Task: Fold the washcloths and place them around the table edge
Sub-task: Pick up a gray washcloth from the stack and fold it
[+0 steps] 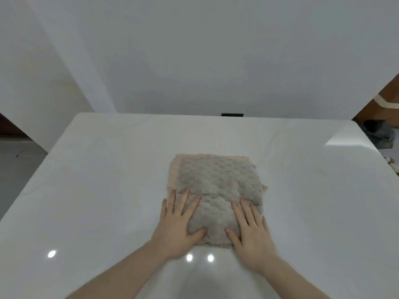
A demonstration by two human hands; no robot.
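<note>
Hands, left hand (177, 226) and right hand (251, 230), press flat on washcloth (218, 182).

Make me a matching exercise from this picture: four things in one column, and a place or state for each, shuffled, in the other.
Things:
1. left hand
2. right hand
3. grey washcloth
4. white table

Places or states:
A. glossy, shows three round light reflections near the front
B. lies flat on top of a peach-coloured cloth
C. presses flat on the washcloth's near left part
D. presses flat on the washcloth's near right part

Pairs: 1-C, 2-D, 3-B, 4-A
</note>
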